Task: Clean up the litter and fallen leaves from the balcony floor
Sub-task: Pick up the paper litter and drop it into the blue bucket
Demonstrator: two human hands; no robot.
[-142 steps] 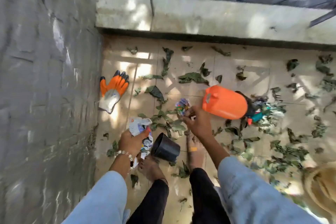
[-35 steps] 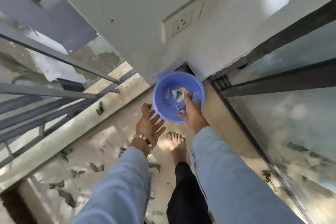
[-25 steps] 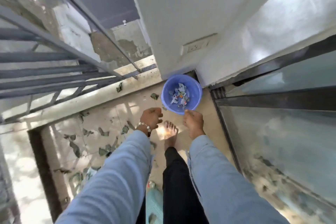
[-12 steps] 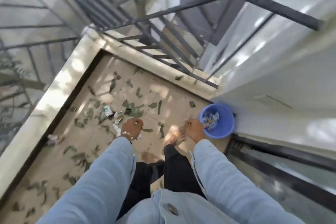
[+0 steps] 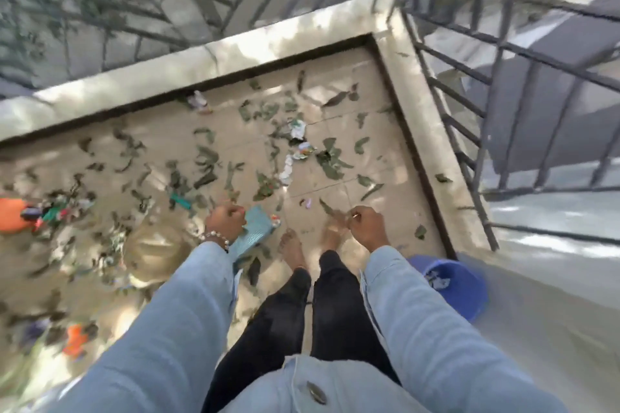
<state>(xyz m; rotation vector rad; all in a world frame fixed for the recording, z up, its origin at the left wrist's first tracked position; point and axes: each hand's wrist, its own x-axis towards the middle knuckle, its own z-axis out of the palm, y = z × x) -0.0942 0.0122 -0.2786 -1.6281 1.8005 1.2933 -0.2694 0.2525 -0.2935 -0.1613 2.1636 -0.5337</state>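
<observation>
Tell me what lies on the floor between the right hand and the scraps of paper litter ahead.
In the head view, between the right hand and the paper litter lie tan tiles with scattered leaves and one small pale scrap.

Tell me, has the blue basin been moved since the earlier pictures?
No, it seems: the blue basin sits by the white wall next to the ledge's end, as before. Only the camera swung away.
</observation>
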